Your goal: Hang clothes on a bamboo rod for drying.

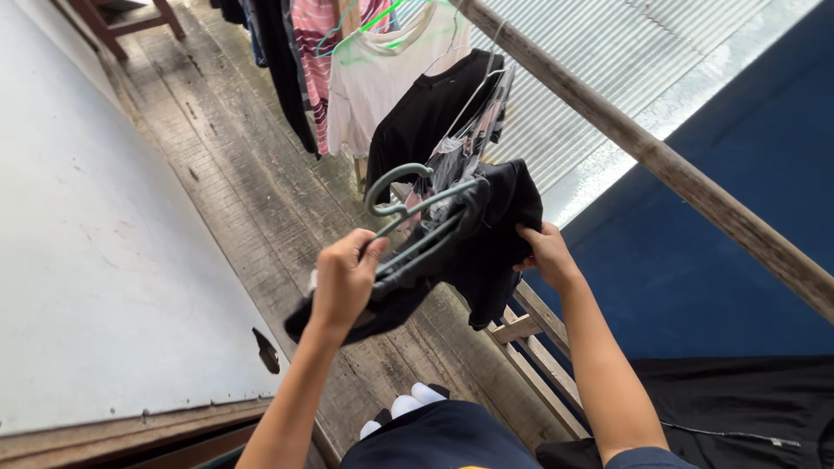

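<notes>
The left hand point(343, 282) is closed around grey hangers point(415, 221) slanting hook-up toward the upper right, while the right hand point(546, 252) pinches a black garment point(486, 252).

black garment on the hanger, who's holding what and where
The left hand grips the grey-green hanger by its lower frame, with the black garment bunched under it. The right hand pinches the garment's cloth at its right side.

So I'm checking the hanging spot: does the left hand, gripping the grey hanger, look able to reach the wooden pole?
Probably yes. The left hand holds the grey hanger just below the wooden pole, with open air between; only the dark garment, also gripped by the right hand, weighs it.
</notes>
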